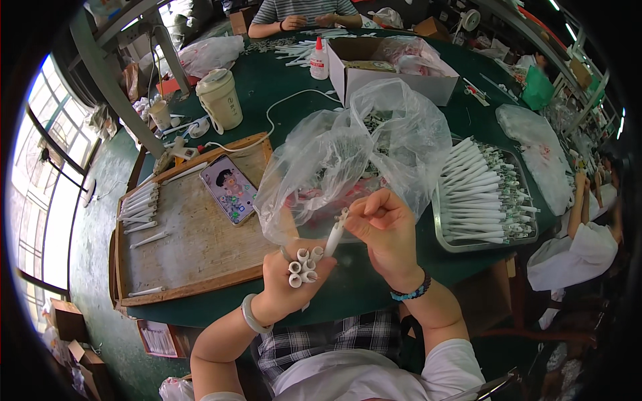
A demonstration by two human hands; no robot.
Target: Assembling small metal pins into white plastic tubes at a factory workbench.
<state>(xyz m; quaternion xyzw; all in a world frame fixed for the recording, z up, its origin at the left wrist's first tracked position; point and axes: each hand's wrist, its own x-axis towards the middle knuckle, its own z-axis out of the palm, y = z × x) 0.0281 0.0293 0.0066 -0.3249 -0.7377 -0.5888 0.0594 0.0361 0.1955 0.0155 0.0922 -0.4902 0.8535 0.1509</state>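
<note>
My left hand point(275, 286) is closed round a bundle of hollow white tubes point(307, 266), their open ends facing me. One white tube point(334, 239) sticks up from this grip at a slant. At its upper end, my right hand point(389, 230) pinches a small metallic-looking part point(344, 214), too small to make out well; thumb and forefinger are pressed together. Just beyond both hands lies a clear plastic bag point(301, 167) with small greyish parts inside. To the right, a metal tray point(439, 227) holds many white tubes point(471, 200) with metallic ends.
On the left a wooden tray point(194, 271) carries a phone point(229, 189) and loose white tubes point(139, 204). Behind stand a cream cup point(219, 100), a glue bottle point(319, 61) and a white box point(394, 83). Another person point(304, 15) sits across the green table; others work at right.
</note>
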